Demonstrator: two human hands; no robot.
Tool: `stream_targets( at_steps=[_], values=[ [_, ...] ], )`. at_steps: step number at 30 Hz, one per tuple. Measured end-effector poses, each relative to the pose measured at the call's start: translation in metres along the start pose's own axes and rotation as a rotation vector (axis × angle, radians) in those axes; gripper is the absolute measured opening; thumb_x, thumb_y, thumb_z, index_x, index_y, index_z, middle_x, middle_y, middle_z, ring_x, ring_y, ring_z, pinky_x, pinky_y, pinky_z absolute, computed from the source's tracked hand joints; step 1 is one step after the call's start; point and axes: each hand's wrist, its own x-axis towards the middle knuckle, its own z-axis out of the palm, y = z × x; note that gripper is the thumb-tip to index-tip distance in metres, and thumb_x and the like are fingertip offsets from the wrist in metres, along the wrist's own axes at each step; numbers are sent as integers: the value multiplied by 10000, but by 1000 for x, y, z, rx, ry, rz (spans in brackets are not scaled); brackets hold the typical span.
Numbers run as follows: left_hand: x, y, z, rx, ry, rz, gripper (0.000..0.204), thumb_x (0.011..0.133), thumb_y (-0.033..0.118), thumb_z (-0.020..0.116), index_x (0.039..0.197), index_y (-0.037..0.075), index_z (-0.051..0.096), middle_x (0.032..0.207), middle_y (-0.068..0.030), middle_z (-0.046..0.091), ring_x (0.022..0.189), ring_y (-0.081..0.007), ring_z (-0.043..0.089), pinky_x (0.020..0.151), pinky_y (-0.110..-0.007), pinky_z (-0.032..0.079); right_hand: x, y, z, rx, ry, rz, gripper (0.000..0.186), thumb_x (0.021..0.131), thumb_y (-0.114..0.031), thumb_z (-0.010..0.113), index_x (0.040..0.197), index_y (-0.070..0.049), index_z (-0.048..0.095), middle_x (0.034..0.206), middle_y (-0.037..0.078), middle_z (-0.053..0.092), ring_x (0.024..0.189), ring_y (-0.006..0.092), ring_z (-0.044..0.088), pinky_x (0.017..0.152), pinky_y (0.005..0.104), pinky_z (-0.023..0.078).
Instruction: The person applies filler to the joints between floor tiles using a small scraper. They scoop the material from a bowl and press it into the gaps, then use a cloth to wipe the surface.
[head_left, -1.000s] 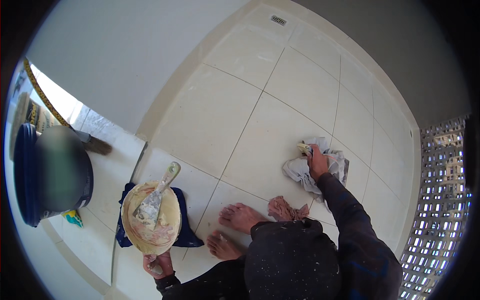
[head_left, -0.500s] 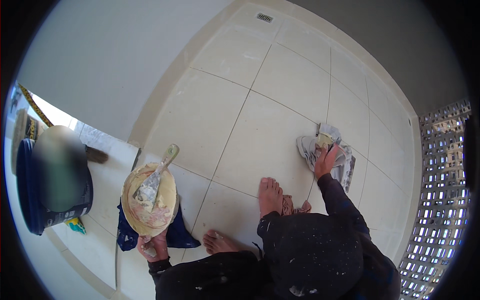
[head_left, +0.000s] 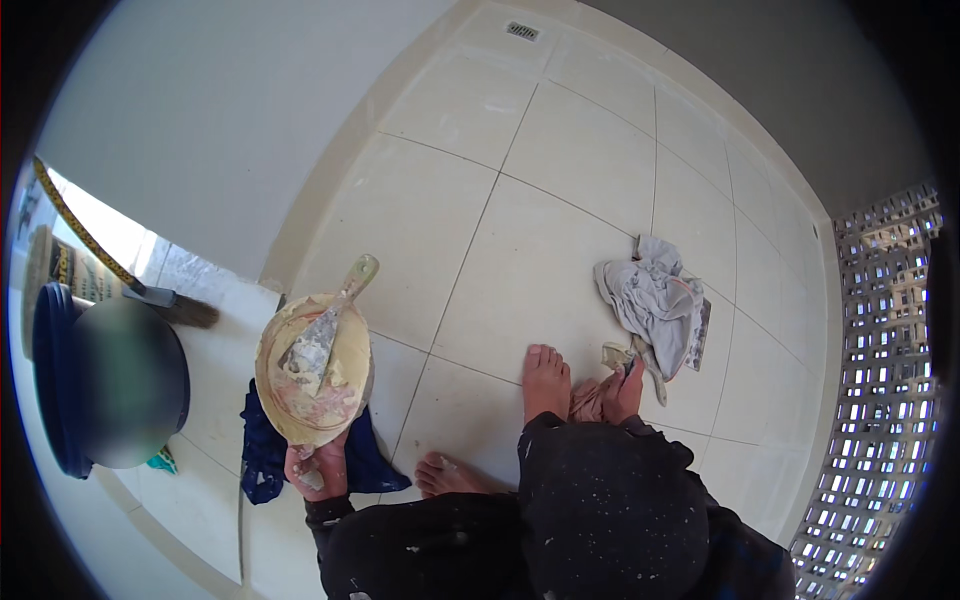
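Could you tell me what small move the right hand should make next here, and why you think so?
Probably close the right hand on the small scraper lying at its fingertips beside the grey rag and lift it. The left hand already holds the bowl of paste with a trowel resting in it, so only the right is free.

Soft, even daylight lit the pale floor tiles without hard shadows or glare. Tile lines bowed toward the black fisheye rim. A blurred patch covered the blue bucket at left.
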Motion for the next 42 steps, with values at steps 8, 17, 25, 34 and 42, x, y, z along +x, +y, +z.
stream_targets(
  at_steps=[8,17,25,34,42],
  values=[
    [0,12,-13,107,83,70,819,775,159,584,1542,14,333,1540,-228,418,1376,-424,480,1111,-599,444,236,-81,-140,-258,422,-192,405,998,-67,475,1394,-7,414,1083,297,674,944,476,678,844,518,522],
    [86,-69,54,88,287,141,851,735,116,543,1530,-52,289,1549,-254,369,1409,-422,431,1139,-617,416,512,-59,-22,-480,196,-495,254,963,-158,608,1185,-35,608,1002,197,707,954,409,667,849,482,513],
    [209,-141,128,147,401,150,906,714,138,535,1562,-22,259,1572,-260,337,1421,-431,410,1137,-634,397,838,-139,198,-12,-91,-487,270,930,-131,649,1169,-8,670,1039,203,724,954,341,711,879,398,541],
    [342,-222,188,187,542,95,860,723,142,535,1533,-35,305,1533,-251,412,1334,-433,516,1033,-637,506,1031,-166,296,-453,37,-629,296,910,-109,607,1198,-78,672,1083,186,726,973,392,680,844,490,525],
    [342,-238,208,162,568,154,850,677,117,565,1486,-48,364,1514,-229,438,1378,-392,483,1111,-617,438,878,-138,322,-509,-86,-1011,333,881,-34,605,1212,3,625,1256,159,693,1105,291,634,899,427,466]
  ],
)
